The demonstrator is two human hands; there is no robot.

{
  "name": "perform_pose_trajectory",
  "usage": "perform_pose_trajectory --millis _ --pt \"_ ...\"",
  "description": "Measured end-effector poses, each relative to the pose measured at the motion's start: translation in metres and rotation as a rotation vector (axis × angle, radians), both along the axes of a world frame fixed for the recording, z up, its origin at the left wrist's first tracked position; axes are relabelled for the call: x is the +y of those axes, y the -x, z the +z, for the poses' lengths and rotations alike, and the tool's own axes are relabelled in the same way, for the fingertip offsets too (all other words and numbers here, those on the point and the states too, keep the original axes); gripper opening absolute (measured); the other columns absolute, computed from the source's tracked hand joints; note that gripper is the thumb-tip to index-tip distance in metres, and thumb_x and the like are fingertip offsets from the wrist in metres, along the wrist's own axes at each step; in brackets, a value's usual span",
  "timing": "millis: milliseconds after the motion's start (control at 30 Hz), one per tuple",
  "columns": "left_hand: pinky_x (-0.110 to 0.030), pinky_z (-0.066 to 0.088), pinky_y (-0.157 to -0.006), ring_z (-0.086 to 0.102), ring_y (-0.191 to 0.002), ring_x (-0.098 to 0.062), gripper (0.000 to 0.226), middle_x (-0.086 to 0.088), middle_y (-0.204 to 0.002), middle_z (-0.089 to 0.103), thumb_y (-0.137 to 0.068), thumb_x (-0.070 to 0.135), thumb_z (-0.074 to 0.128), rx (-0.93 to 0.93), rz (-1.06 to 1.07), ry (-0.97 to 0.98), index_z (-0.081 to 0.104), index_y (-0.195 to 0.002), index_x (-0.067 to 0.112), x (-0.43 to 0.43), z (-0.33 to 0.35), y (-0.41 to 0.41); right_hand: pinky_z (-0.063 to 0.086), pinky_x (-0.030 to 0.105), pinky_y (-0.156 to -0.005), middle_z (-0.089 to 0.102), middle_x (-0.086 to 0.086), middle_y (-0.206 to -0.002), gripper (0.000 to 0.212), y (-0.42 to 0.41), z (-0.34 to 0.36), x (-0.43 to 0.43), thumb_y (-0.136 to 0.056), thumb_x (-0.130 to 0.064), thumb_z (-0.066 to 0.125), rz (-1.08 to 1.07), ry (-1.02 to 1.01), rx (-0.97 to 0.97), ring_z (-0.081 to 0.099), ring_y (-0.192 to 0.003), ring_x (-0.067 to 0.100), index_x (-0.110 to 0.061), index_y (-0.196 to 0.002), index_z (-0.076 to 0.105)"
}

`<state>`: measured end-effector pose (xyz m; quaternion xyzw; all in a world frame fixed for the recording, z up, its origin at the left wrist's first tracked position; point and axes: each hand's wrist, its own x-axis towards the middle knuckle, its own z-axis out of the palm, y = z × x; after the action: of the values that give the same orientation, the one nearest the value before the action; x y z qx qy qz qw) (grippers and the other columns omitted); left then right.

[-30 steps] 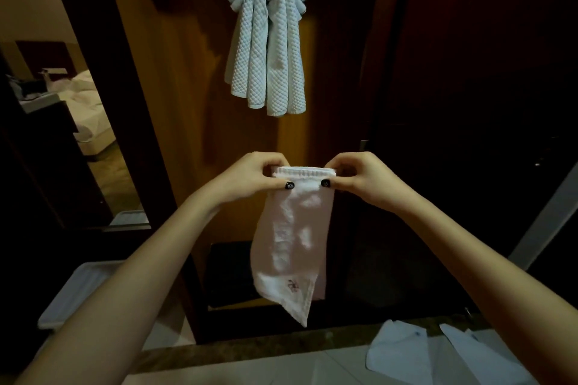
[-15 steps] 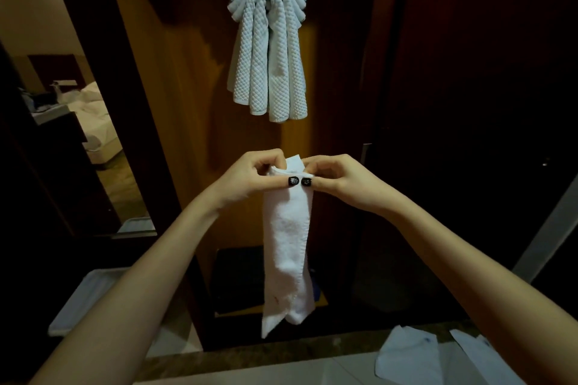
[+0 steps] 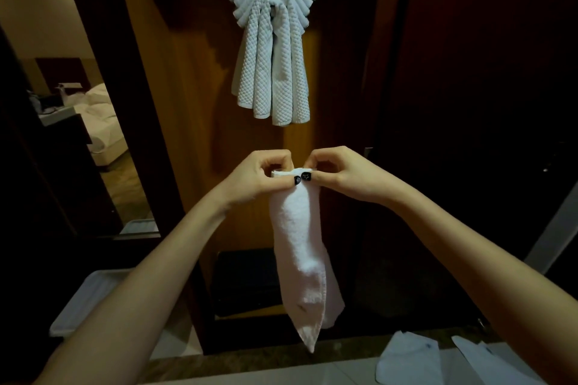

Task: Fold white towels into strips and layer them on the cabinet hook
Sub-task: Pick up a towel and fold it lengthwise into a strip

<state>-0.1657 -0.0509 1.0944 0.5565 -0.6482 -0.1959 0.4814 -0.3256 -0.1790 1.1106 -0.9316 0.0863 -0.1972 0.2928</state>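
Now towel (image 3: 297, 244) narrower: second ago top edge stretched wide between hands; left hand (image 3: 256, 176) and right hand (image 3: 341, 175) have met, thumbs touching, both pinching gathered top edge. It hangs before cabinet (image 3: 187, 103), below hung towels (image 3: 272, 40). Fold near done, hanging next, I'd say. Hook hidden. Counter (image 3: 250, 377) below: spare towels (image 3: 406, 362) right, tray (image 3: 84, 297) left. Room dim, bed (image 3: 100, 112) far left.
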Motion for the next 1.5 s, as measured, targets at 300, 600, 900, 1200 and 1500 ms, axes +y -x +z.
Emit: perform_pose_trajectory --millis 300,600,900,1200,1500 --pt "-0.018 0.048 -0.078 0.062 -0.091 -0.001 0.019 0.006 -0.097 0.068 -0.081 0.015 0.071 0.000 0.191 0.149 0.055 -0.072 0.020 -0.004 -0.013 -0.013 0.051 0.028 -0.073 0.068 -0.003 -0.079 0.006 -0.006 -0.009 0.002 -0.085 -0.017 0.073 -0.144 -0.046 -0.241 0.063 -0.076 0.005 -0.019 -0.084 0.068" --pt "-0.013 0.048 -0.087 0.063 -0.109 -0.001 0.037 0.018 -0.104 0.073 -0.086 -0.006 0.064 0.167 0.110 0.191 0.074 -0.102 0.026 -0.006 -0.030 0.002 0.047 0.025 -0.068 0.066 -0.003 -0.078 0.010 -0.017 -0.002 -0.003 -0.085 -0.007 0.072 -0.168 -0.264 -0.423 0.061 -0.073 0.010 -0.013 -0.087 0.064" --pt "-0.009 0.048 -0.084 0.060 -0.104 0.006 0.034 0.003 -0.120 0.063 -0.089 -0.005 0.061 0.351 0.424 0.349 0.064 -0.122 0.003 -0.031 -0.021 -0.003 0.048 0.023 -0.076 0.066 -0.009 -0.092 0.009 -0.008 -0.084 0.018 -0.099 -0.021 0.053 -0.348 -0.287 -0.464 0.062 -0.088 0.000 -0.017 -0.102 0.060" --pt "-0.013 0.047 -0.094 0.054 -0.119 0.005 0.034 0.023 -0.114 0.063 -0.092 0.003 0.061 0.305 0.345 0.263 0.066 -0.121 0.020 -0.037 -0.020 -0.002 0.045 0.038 -0.099 0.060 0.004 -0.119 0.019 0.000 -0.084 0.013 -0.091 -0.027 0.067 -0.189 -0.360 -0.231 0.055 -0.114 0.014 -0.009 -0.099 0.064" --pt "-0.013 0.043 -0.098 0.049 -0.125 0.007 0.034 0.026 -0.121 0.061 -0.096 0.010 0.056 0.279 0.207 0.179 0.064 -0.116 0.037 -0.029 -0.030 0.001 0.047 0.031 -0.080 0.065 0.006 -0.095 0.010 -0.004 -0.065 0.016 -0.090 -0.013 0.068 -0.126 -0.517 -0.397 0.059 -0.088 0.012 -0.007 -0.098 0.067"
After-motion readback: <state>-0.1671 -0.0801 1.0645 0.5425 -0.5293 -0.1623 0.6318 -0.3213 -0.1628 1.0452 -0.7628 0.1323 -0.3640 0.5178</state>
